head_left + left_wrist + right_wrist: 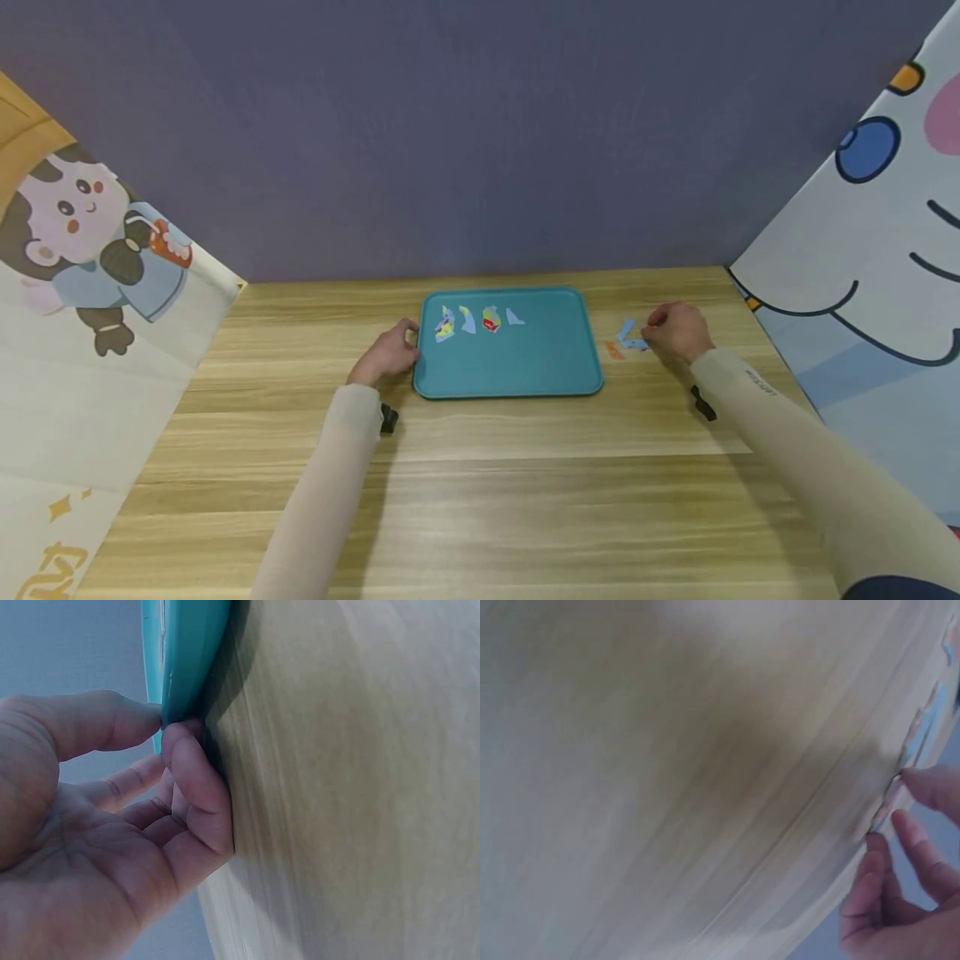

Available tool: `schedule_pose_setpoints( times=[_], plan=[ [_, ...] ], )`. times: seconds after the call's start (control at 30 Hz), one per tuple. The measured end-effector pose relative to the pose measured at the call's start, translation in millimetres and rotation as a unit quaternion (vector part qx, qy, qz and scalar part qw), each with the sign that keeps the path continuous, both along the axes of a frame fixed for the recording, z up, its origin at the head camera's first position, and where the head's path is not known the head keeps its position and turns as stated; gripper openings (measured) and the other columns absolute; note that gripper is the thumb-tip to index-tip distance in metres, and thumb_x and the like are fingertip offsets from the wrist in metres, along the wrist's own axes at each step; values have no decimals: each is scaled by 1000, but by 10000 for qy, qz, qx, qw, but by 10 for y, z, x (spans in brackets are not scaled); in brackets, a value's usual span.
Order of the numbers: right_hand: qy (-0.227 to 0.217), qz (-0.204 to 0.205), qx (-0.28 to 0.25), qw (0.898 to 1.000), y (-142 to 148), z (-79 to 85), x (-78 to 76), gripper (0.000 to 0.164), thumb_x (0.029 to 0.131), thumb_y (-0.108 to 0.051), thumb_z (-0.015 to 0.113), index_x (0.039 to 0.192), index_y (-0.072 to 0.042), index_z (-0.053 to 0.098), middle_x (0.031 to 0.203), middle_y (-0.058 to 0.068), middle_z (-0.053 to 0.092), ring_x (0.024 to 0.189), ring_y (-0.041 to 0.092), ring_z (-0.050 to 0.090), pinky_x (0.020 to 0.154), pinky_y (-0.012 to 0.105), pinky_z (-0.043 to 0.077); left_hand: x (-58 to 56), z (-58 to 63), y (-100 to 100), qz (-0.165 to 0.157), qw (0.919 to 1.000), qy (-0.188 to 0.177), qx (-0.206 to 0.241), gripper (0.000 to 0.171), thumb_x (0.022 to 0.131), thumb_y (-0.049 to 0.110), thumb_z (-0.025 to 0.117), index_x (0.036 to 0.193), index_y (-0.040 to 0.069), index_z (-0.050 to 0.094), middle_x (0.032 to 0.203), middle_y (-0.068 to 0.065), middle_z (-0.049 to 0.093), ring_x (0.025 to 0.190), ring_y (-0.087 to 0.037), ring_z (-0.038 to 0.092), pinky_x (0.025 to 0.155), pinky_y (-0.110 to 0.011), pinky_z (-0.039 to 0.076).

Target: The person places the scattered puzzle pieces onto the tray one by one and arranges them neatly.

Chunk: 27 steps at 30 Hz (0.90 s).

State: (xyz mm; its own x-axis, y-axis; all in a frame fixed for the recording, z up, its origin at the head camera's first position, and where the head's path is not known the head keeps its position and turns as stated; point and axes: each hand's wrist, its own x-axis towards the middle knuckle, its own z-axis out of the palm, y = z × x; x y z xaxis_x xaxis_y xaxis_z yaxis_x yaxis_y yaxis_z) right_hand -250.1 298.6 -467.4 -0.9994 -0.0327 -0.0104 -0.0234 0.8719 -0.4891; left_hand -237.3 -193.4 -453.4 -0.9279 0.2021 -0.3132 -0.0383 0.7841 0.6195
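Observation:
My left hand (386,352) pinches the left rim of a teal tray (510,375), thumb over the edge and curled fingers beneath it in the left wrist view. Several flat, irregular puzzle pieces lie in a row in the tray's upper left, among them a purple-yellow one (444,327) and a green one with red (491,319). To the right of the tray, my right hand (681,332) pinches a small orange-tinted puzzle piece (886,807) between thumb and fingertips, close to the tabletop. Beside it lie light-blue pieces (626,330) and an orange piece (614,350).
The wooden table (525,500) ends at a dark purple-grey wall (480,150) behind. White panels with cartoon prints stand on both sides, a monkey-like figure (90,225) on the left one and large line drawings on the right.

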Motion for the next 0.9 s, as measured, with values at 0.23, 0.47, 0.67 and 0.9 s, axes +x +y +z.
schedule_pose_setpoints(
  times=[0.23, 0.47, 0.67, 0.9],
  plan=[
    [159, 95, -109, 9998, 68, -56, -32, 29, 81, -19, 70, 98, 5, 66, 94, 20, 65, 85, 34, 59, 74, 47, 46, -1, -11, -2, 11, 10000, 34, 13, 49, 90, 9, 51, 137, 6, 36, 86, -11, 62, 74, -20, 58, 65, -33, 45],
    [220, 180, -409, 9988, -24, 7, -65, 34, 82, -21, 69, 105, 4, 65, 100, 22, 65, 88, 35, 61, 75, 45, 47, 5, -13, 3, 32, 10000, 54, 6, 49, 90, 9, 52, 137, 6, 36, 85, -10, 61, 72, -20, 57, 63, -32, 45],
    [497, 493, -570, 9959, -216, 91, -123, 32, 82, -19, 71, 105, 3, 67, 99, 20, 67, 84, 33, 63, 72, 45, 49, 12, -1, 13, 89, 10000, 28, 13, 50, 91, 10, 53, 137, 6, 36, 86, -10, 61, 72, -20, 56, 62, -32, 45],
    [391, 659, -760, 9942, -497, 124, -181, 29, 83, -18, 70, 104, 2, 68, 98, 18, 68, 82, 29, 63, 71, 41, 50, 15, -2, 7, 86, 10000, -14, 14, 50, 90, 9, 52, 138, 6, 35, 85, -10, 61, 70, -20, 55, 60, -31, 44]
  ],
)
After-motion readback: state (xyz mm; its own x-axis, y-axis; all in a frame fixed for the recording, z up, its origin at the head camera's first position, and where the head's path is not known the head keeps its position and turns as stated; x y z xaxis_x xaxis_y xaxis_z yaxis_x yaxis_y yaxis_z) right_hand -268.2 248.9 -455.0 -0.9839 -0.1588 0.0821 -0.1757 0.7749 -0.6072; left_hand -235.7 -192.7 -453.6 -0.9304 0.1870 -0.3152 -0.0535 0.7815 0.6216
